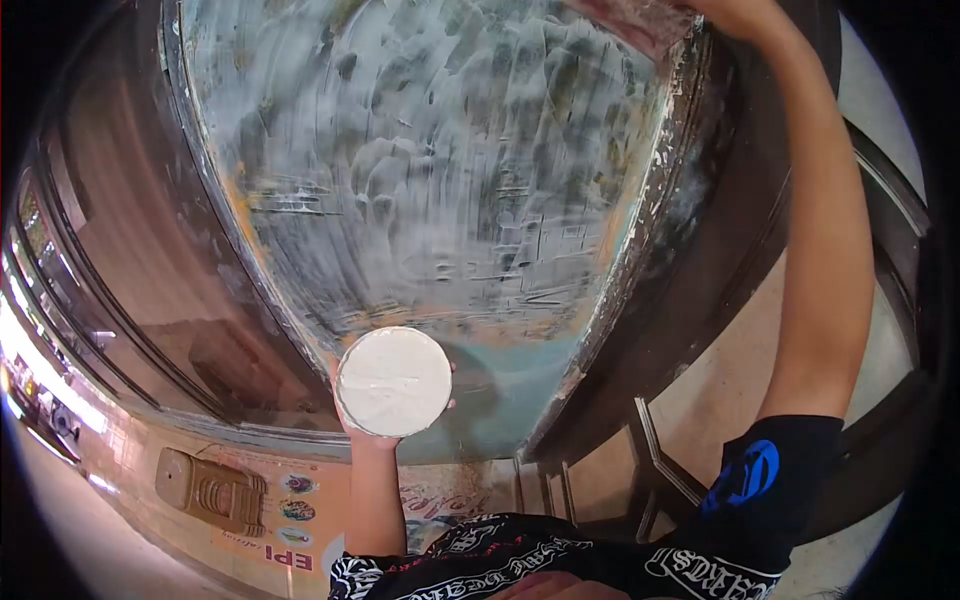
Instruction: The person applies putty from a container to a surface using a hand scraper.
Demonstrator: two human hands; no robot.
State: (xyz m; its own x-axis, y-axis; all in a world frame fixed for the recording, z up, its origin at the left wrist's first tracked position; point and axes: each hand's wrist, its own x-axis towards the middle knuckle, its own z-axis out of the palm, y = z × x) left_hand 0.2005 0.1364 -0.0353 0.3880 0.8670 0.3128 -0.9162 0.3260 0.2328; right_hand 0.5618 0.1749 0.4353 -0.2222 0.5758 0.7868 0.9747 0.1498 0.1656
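My left hand (375,440) is wrapped under and around a round tub (394,381) of smooth off-white paste, its open top facing me. Fingertips show at both sides of its rim. Behind the tub rises a large panel (420,190), covered in streaky grey-white smears with orange-brown patches near its edges. At the top right my right hand (735,12) is partly cut off by the frame edge. Against the panel, it holds a flat reddish-brown piece (640,22), blurred, whose kind I cannot make out.
Dark brown framing borders the panel, with a chipped, paste-spotted edge (640,220) on the right. Below left, a brown plastic stool-like item (210,490) lies by a printed orange banner (300,525). Dark metal bars (660,460) stand at lower right.
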